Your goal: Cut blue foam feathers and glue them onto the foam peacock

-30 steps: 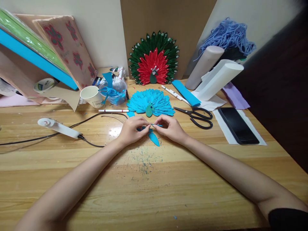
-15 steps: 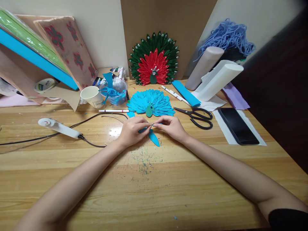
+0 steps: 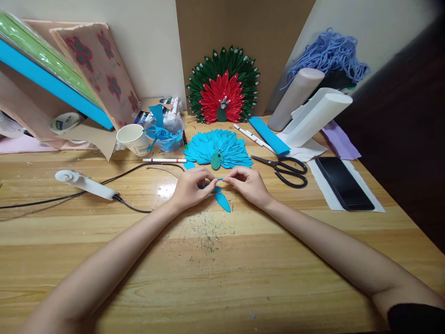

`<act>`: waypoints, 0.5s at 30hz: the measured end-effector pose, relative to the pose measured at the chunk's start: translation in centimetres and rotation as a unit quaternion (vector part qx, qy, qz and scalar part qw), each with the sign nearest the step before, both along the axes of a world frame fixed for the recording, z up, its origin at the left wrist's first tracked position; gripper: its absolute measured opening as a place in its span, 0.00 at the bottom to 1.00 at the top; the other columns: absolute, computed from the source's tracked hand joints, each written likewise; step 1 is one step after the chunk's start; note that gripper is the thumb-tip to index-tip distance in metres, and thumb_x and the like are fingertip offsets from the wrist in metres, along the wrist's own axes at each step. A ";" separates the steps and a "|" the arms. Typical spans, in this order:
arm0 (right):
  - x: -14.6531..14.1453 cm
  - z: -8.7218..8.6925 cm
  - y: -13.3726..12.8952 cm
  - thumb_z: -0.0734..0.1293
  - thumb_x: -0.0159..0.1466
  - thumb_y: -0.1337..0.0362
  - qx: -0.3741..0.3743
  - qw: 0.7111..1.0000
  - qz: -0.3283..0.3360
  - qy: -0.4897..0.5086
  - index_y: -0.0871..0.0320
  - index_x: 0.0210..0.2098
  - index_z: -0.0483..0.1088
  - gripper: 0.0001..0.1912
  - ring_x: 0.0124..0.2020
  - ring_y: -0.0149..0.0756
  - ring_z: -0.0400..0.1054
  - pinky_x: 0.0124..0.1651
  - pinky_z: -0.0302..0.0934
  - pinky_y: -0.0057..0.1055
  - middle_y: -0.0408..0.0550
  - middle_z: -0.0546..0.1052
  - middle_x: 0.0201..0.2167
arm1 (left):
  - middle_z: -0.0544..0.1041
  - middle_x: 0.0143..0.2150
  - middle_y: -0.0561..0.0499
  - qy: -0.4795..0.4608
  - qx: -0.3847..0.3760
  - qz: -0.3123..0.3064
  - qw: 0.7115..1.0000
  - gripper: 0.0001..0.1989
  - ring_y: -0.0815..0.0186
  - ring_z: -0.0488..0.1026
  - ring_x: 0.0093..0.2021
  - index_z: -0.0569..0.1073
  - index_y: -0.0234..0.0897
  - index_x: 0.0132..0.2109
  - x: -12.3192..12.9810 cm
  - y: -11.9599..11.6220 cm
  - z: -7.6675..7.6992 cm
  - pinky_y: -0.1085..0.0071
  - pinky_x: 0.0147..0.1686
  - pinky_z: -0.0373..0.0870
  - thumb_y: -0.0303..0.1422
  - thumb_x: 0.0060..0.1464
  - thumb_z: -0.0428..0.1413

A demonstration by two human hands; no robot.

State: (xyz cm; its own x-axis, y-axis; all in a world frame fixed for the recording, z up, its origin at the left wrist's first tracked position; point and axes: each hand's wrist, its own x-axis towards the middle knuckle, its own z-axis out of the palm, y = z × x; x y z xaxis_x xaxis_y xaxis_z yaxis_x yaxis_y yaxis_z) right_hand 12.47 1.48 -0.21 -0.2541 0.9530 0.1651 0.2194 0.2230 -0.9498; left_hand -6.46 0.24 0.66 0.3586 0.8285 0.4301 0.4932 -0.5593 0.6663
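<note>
Between the fingertips of both hands runs a small, thin blue paper piece (image 3: 220, 179). My left hand (image 3: 194, 186) pinches its left end, and my right hand (image 3: 247, 185) pinches its right end. Under and beside my left fingers lie blue petal-shaped pieces; one pointed blue petal (image 3: 223, 202) shows on the table just below the hands. Right behind the hands is a fan of blue paper petals (image 3: 229, 146) with a green bird-shaped piece (image 3: 216, 160) at its front.
Black-handled scissors (image 3: 290, 170) and a phone (image 3: 344, 183) lie at right. A white corded tool (image 3: 86, 184), paper cup (image 3: 132, 139) and tub of blue scraps (image 3: 168, 134) stand left. A red and green fan (image 3: 222, 88) leans behind.
My fingertips have drawn slightly apart, and more of the thin blue piece shows between them. The petal on the table has stayed in place.
</note>
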 end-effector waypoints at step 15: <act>0.1 0.0 -0.2 0.67 0.56 0.62 0.046 0.998 0.027 -0.045 0.59 0.26 0.70 0.06 0.26 0.31 0.65 0.29 0.60 0.29 0.45 0.73 0.24 | 0.64 0.22 0.56 -0.015 -0.011 0.007 1.000 0.09 0.73 0.59 0.23 0.65 0.35 0.25 0.0 0.0 0.0 0.75 0.22 0.55 0.31 0.50 0.56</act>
State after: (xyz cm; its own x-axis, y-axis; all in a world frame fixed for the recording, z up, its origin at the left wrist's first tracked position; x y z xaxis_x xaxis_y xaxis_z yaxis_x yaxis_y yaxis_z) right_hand 12.58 1.27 -0.24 -0.3216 0.9196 0.2257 0.2875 0.3219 -0.9021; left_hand -6.43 0.22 0.69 0.3346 0.8424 0.4224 0.4793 -0.5381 0.6934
